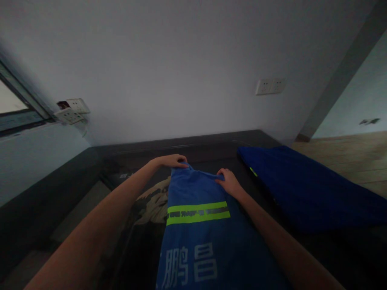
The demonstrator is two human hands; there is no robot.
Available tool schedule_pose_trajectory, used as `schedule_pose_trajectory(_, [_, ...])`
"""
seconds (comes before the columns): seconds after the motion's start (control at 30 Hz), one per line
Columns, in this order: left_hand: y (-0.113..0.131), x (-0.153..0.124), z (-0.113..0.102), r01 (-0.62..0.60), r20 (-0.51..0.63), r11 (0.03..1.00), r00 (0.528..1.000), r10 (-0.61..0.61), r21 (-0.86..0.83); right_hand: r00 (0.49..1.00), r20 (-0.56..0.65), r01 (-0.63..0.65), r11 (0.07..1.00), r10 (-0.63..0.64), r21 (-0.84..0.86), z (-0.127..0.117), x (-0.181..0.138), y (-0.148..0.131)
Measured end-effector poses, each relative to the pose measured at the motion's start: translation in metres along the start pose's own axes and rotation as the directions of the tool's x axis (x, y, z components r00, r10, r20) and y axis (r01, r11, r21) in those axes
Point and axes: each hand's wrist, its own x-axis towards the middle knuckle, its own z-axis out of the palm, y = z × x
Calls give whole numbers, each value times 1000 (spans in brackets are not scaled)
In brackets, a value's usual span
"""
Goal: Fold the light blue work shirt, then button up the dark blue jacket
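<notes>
A blue work garment (196, 241) with a yellow-green reflective band and large pale printed characters hangs or lies stretched toward me. My left hand (175, 160) pinches its far left corner. At the far right corner, my right hand (228, 181) grips the edge between thumb and fingers. The cloth's top edge runs between both hands, dipping a little. Its near end runs out of the bottom of the view. To the right rests a darker blue cloth (302, 185) with a small yellow-green strip on its left edge.
Beneath is a dark, low surface (145, 155) against a pale wall (169, 80). A camouflage-like patterned patch (155, 203) shows left of the garment. Wall sockets (270, 86) are at the right, others (72, 110) at the left by a window (18, 108). A tan floor (347, 153) lies far right.
</notes>
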Motion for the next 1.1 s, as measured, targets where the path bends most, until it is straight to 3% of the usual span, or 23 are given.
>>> schedule_pose_trajectory(0.13, [23, -13, -10, -52, 48, 995, 997, 56, -80, 997, 48, 50, 973, -63, 225, -12, 2, -1])
schedule_pose_trajectory(0.33, [46, -22, -15, -63, 111, 996, 991, 70, -65, 988, 119, 49, 929, -99, 368, -23, 2, -1])
schedule_pose_trajectory(0.6, [32, -9, 2, 4, -67, 996, 998, 2, 85, 980, 129, 104, 938, -154, 330, -25, 4, 0])
schedule_pose_trajectory(0.73, [27, 2, 5, 36, -77, 975, 997, -19, 221, 979, 122, 119, 947, -162, 299, -24, 3, 0])
schedule_pose_trajectory(0.97, [14, 18, 0, 90, -25, 957, 996, -86, 274, 980, 108, 130, 951, -166, 279, -24, 0, -4])
schedule_pose_trajectory(1.1, [16, 20, 1, 51, -28, 954, 999, -45, 294, 987, 89, 107, 957, -136, 269, -23, -1, -4])
